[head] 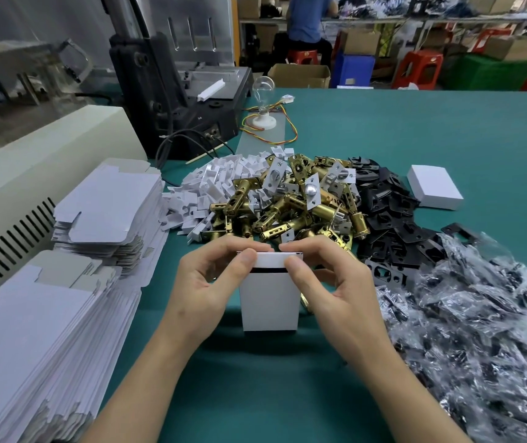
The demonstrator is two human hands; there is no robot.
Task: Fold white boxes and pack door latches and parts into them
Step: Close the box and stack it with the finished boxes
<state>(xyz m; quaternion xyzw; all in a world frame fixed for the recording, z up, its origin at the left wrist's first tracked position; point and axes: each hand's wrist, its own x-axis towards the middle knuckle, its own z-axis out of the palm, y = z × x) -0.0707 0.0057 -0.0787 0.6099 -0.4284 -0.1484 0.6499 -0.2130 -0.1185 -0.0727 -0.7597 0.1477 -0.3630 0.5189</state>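
A small white box stands upright on the green table, just in front of me. My left hand and my right hand each pinch its top flap, thumbs on the near face, fingers curled over the far side. A dark slit shows under the flap. Behind the box lies a heap of brass door latches. White plastic parts are piled to its left, black plates to its right. Bagged parts in clear plastic spread at the right.
Stacks of flat white box blanks fill the left side, beside a cream machine. A closed white box lies at the far right. A dark machine, a light bulb on a socket and wires stand behind.
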